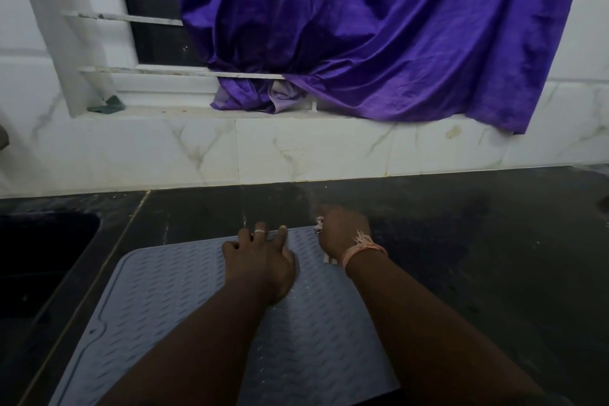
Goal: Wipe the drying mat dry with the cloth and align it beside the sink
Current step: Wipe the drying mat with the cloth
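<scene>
Mat: the grey ribbed drying mat (184, 300) is laid flat on the dark desk (461, 257), just right of the sink (39, 250); its far edge is angled a bit off the wall tiles (296, 152).
Left hand (260, 260): pressed on the mat's far edge; fingers (260, 231) spread apart, nothing gripped.
Right hand (342, 231): at the far right corner; fingers curled on a small scrap, probably the cloth (319, 224); hard to be sure.
Risk: mat could be skewed if pushed unevenly; wet patches could be missed with so little cloth showing.
</scene>
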`<state>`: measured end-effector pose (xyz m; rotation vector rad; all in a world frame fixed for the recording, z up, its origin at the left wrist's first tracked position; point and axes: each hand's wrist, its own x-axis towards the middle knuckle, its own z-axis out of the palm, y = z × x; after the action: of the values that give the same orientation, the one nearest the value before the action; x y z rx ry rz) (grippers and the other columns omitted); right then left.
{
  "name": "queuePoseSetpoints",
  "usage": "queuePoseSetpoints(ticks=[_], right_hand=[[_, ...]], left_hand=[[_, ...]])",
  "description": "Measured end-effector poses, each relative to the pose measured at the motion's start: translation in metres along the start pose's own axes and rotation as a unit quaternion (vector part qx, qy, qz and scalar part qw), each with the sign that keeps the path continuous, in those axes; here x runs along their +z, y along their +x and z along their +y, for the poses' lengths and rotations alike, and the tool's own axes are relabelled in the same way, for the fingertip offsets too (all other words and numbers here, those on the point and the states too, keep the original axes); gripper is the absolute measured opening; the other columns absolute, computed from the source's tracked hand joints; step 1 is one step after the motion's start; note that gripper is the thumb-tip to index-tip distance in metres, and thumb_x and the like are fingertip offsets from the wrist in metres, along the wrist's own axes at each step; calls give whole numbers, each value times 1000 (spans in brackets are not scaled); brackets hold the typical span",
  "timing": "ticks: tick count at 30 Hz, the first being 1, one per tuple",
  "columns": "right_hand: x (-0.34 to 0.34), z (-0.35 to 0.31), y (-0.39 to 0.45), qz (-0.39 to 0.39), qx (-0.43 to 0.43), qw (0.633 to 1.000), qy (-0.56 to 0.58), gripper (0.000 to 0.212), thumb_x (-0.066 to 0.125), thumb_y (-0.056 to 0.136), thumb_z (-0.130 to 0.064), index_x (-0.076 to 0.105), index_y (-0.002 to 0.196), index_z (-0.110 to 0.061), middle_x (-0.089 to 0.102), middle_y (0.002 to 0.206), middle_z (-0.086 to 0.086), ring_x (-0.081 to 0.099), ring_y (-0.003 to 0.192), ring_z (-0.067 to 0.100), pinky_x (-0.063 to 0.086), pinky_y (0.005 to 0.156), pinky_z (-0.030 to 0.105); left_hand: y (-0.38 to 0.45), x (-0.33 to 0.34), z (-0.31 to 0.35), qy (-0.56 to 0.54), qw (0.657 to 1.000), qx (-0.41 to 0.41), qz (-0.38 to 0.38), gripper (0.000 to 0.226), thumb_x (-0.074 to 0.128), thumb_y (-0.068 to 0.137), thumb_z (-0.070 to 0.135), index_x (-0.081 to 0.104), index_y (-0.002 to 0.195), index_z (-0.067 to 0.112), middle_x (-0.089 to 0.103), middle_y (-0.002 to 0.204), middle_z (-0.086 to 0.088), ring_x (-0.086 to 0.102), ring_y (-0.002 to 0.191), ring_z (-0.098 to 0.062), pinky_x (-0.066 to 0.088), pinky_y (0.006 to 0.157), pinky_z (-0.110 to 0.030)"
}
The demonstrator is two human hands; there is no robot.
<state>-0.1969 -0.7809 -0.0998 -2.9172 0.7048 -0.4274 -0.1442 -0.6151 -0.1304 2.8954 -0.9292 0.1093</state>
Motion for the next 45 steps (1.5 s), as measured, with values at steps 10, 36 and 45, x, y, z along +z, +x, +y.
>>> queuePoseSetpoints(ticks=[10, 36, 45], right_hand=[[-35, 11, -21, -113, -8, 994, -9, 19, 63, 85, -18, 69, 103, -17, 69, 108, 8, 66, 101, 31, 57, 90, 45], [-24, 14, -11, -16, -38, 999, 30, 12, 62, 88, -25, 71, 94, -21, 72, 98, 6, 67, 95, 34, 57, 83, 40], [-40, 18, -18, -104, -81, 991, 3, 21, 63, 90, -24, 70, 104, -11, 70, 106, 13, 66, 98, 34, 55, 85, 39]], left_hand=[[-1, -2, -1, -1, 1000, 2, 4, 64, 18, 98, 58, 16, 158, 37, 23, 161, -8, 27, 142, -35, 26, 111, -60], [8, 11, 63, -22, 997, 42, 61, 56, 24, 98, 54, 37, 149, 34, 34, 155, -7, 33, 135, -32, 26, 104, -52], [15, 14, 64, -37, 998, 26, 48, 58, 24, 99, 55, 31, 153, 36, 29, 159, -8, 27, 138, -34, 22, 108, -55]])
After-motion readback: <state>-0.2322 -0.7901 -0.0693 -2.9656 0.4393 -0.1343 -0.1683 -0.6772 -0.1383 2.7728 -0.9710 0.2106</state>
